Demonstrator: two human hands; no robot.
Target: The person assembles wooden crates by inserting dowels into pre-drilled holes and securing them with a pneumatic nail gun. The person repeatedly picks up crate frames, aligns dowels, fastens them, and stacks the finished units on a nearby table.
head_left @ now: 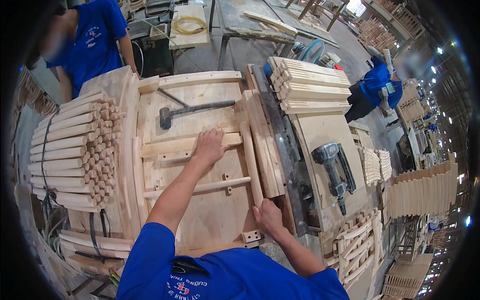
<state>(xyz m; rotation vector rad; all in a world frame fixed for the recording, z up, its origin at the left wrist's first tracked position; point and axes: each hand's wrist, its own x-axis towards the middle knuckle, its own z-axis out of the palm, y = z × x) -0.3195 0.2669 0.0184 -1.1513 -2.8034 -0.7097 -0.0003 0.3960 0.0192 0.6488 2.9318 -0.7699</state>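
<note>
In front of me lies a wooden frame: two long round-edged posts with crosspieces between them. My left hand [210,145] lies over the flat wooden rail [167,147], its fingers curled over the far edge. My right hand [268,217] is closed around the near end of the right post [251,162]. A thin round rung [210,186] runs between that post and the left post [139,175], nearer me than the rail. All of this rests on a plywood work board [215,220]. A black-headed hammer [166,118] lies on the board beyond the rail.
Bundled round wooden rods [65,155] are stacked at the left. On the right bench are a nail gun [331,167] and stacked wooden slats [312,85]. A small drilled block [251,236] sits near my right hand. Co-workers in blue stand far left and far right.
</note>
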